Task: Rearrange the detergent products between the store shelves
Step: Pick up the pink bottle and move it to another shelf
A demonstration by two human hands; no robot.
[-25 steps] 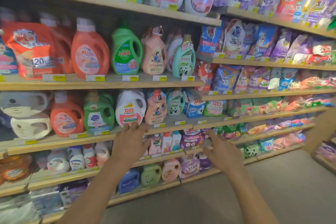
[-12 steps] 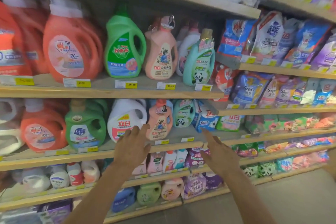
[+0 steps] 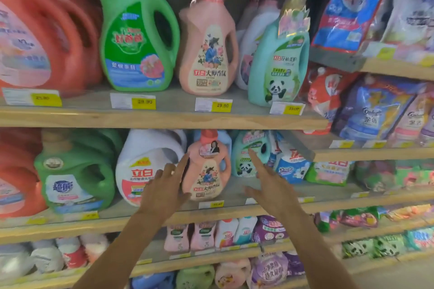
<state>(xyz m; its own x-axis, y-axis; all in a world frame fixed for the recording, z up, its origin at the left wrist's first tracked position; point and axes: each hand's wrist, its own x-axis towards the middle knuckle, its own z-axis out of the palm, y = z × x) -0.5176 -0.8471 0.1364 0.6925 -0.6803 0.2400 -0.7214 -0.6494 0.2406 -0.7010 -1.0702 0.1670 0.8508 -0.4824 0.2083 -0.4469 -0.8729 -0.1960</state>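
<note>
Both hands advanced to flank small pink plastic detergent bottle [image 3: 206, 169], middle wooden shelf [image 3: 234, 212].
Left hand [image 3: 164, 191] and right hand [image 3: 270, 185]: fingers spread apart, nothing held.

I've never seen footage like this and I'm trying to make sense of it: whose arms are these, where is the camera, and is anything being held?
There is no machine here. A person wears a wide-angle camera on the head, so you look along their bare arms at store shelves. The left hand and right hand reach, fingers spread, toward either side of a small pink detergent bottle on the middle shelf. Neither hand holds anything yet. Beside that bottle stand a white jug and a teal panda bottle. The shelf above carries bigger bottles with yellow price tags; bagged detergent fills the right.
</note>
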